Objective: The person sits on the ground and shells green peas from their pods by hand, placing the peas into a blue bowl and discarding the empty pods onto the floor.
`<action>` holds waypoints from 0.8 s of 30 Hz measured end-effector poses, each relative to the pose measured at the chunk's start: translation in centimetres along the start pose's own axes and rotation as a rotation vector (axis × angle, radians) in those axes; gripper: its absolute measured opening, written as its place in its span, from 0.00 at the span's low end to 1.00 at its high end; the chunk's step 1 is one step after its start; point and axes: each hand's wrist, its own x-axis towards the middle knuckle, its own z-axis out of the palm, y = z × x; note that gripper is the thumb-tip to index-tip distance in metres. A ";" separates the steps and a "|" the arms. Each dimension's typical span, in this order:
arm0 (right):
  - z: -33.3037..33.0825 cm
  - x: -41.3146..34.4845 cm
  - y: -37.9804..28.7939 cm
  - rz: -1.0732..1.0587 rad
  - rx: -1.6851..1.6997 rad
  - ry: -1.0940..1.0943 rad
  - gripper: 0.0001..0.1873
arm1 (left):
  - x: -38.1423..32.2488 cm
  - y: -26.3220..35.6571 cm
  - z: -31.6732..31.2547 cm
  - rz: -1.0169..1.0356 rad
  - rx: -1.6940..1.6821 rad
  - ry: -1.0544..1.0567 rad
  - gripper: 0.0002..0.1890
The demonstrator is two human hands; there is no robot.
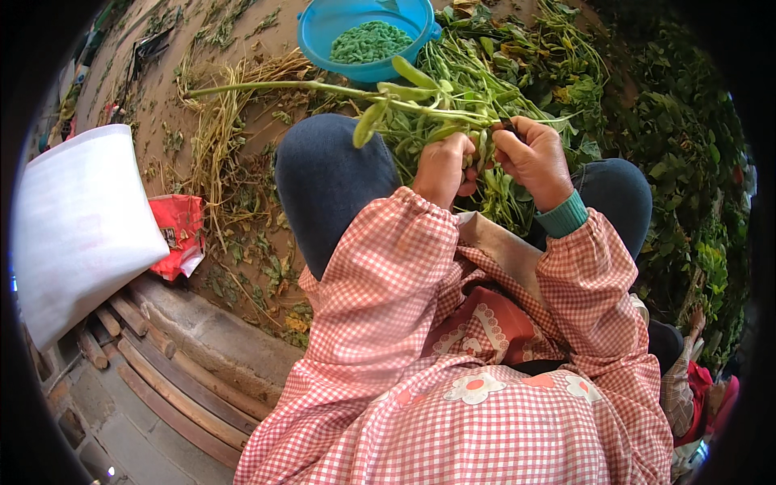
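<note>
In front of my knees a soybean plant (315, 86) lies sideways, its bare stalk pointing left and plump green pods (368, 124) hanging from it. My left hand (442, 167) is closed around pods on its underside, with fingertips partly hidden. Close beside it, my right hand (536, 159) pinches the plant near its right end, thumb against bent fingers. A small dark thing (508, 125) shows at the right fingers; I cannot tell what it is. Beyond the stalk stands a blue plastic basin (309, 45) holding many green shelled beans (371, 42).
Uprooted bean plants (521, 79) are heaped beyond my hands, with more leafy plants (673, 157) at right. Dry stems (221, 145) litter the ground. At left are a white bag (85, 212), a red packet (182, 233) and wooden poles (182, 388). Another person's arm (679, 376) shows lower right.
</note>
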 end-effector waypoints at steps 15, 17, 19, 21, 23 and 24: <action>1.7 -1.1 -0.1 -0.058 -0.283 0.067 0.09 | 0.3 -0.7 -0.4 0.068 0.317 -0.013 0.22; 1.6 -1.1 -0.2 -0.083 -0.244 0.070 0.09 | 0.4 -0.7 -0.3 0.019 0.317 0.008 0.21; 1.5 -1.0 -0.3 -0.062 -0.211 0.075 0.09 | 0.5 -0.5 -0.1 -0.049 0.288 0.026 0.20; 1.6 -0.8 -0.3 -0.054 -0.165 0.069 0.09 | 0.4 -0.4 0.0 -0.056 0.255 0.024 0.18; 1.4 -0.6 -0.5 -0.052 -0.171 0.087 0.09 | -0.1 -0.7 0.3 -0.049 0.218 0.033 0.19; 1.2 -0.4 -0.5 -0.042 -0.172 0.097 0.08 | -0.3 -0.7 0.4 -0.078 0.171 -0.021 0.16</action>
